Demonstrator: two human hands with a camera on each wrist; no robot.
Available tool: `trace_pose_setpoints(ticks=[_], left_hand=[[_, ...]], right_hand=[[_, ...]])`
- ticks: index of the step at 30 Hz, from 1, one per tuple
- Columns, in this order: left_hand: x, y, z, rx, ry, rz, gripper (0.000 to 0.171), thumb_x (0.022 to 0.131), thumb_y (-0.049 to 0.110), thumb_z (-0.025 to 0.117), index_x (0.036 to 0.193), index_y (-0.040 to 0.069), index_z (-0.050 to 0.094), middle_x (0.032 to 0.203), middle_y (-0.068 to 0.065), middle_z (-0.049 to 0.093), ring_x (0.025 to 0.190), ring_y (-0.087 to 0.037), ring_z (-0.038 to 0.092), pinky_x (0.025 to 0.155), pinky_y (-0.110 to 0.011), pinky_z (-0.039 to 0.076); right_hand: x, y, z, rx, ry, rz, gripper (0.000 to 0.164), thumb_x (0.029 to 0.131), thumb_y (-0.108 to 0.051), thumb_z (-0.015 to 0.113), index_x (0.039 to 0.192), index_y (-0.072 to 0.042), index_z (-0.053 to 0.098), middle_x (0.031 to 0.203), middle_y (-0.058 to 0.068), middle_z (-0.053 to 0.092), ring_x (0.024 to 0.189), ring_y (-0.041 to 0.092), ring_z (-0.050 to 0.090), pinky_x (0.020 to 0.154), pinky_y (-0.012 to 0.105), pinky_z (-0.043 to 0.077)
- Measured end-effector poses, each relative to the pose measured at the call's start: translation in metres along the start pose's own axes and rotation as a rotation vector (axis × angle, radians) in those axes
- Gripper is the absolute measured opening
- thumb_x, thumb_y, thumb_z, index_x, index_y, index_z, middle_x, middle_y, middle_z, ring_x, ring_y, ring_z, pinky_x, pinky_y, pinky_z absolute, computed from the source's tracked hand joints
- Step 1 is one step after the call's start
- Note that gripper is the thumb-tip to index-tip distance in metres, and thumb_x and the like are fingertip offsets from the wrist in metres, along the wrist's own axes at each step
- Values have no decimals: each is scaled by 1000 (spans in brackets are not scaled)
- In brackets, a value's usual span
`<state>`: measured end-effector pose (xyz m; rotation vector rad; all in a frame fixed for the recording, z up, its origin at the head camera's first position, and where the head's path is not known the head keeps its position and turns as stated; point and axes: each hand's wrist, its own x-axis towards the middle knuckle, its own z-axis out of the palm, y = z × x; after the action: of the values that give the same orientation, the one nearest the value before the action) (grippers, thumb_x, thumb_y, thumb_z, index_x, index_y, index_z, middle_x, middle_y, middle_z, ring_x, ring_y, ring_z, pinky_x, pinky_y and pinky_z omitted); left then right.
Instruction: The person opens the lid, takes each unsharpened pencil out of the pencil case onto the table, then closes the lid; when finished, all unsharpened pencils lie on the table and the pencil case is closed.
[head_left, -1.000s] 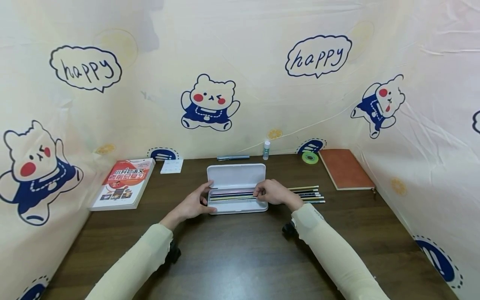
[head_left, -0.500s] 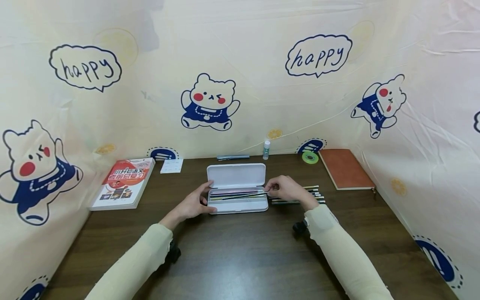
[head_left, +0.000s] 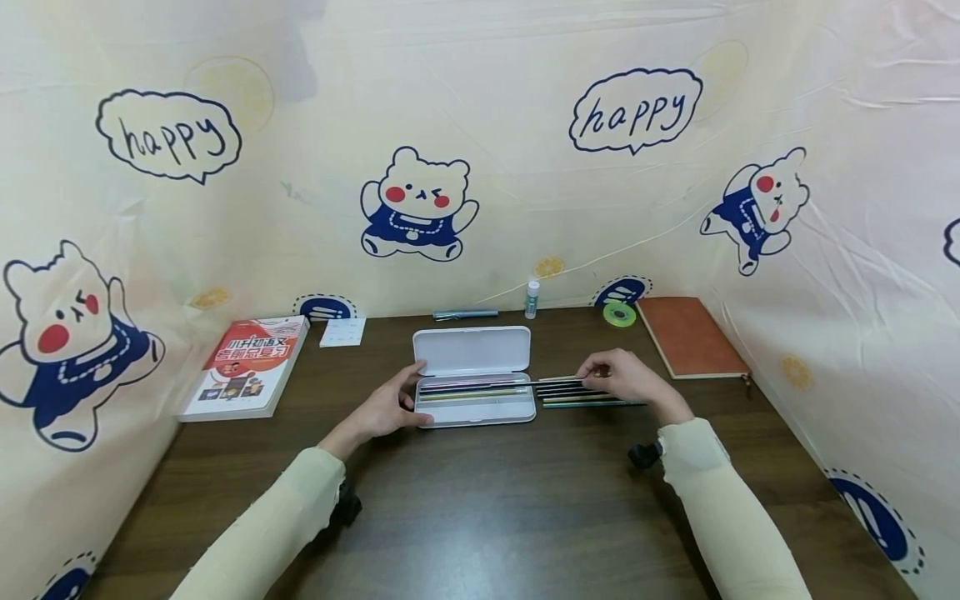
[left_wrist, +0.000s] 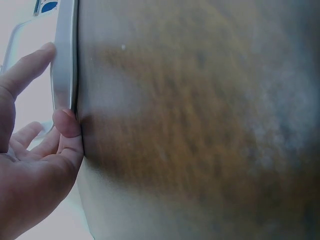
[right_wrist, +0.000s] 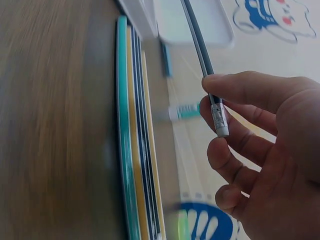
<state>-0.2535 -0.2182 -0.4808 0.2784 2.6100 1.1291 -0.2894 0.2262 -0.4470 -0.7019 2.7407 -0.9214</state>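
An open white pencil case [head_left: 472,411] stands mid-table, its lid [head_left: 472,350] tilted back and several pencils [head_left: 465,395] inside. My left hand [head_left: 386,406] grips its left end, thumb at the front corner and a finger near the hinge. Between thumb and fingertips my right hand [head_left: 626,375] pinches a dark pencil [right_wrist: 198,45] near its white eraser. That pencil reaches leftward from the hand to the case's right end. Below the right hand, a row of pencils [right_wrist: 132,125] lies side by side on the table, partly covered by the hand in the head view.
Toward the back stand a glue stick [head_left: 532,300], a blue pen [head_left: 465,315] and a green tape roll [head_left: 619,314]. A brown notebook [head_left: 693,337] lies at right. At left are a thick book [head_left: 243,367] and a white paper card [head_left: 342,332]. Printed cloth walls border the table.
My right hand has moved right from over the case, drawing a dark pencil out past its right end, over the row of pencils. The left hand has stayed in place.
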Motion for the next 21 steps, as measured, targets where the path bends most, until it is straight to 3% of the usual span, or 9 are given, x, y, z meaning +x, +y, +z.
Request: trace_pose_setpoints(ticks=[10,21], left_hand=[[0,0,0,0,2,0,101,80,32,85,159,26,22,148,-13,48,95,-20,53,83,-33,42],[0,0,0,1,-1,-3,100,81,31,84,159,25,22,149,-14,47,96,-20,53,84,-33,43]], right_hand=[[-40,36,-15,4,25,87,11,94,-14,68,102,-11,75,96,0,73,84,15,59,76,30,50],[-67,62,-15,-7,16,91,8,93,-15,70,98,-16,76,100,0,75,90,11,63,79,27,50]])
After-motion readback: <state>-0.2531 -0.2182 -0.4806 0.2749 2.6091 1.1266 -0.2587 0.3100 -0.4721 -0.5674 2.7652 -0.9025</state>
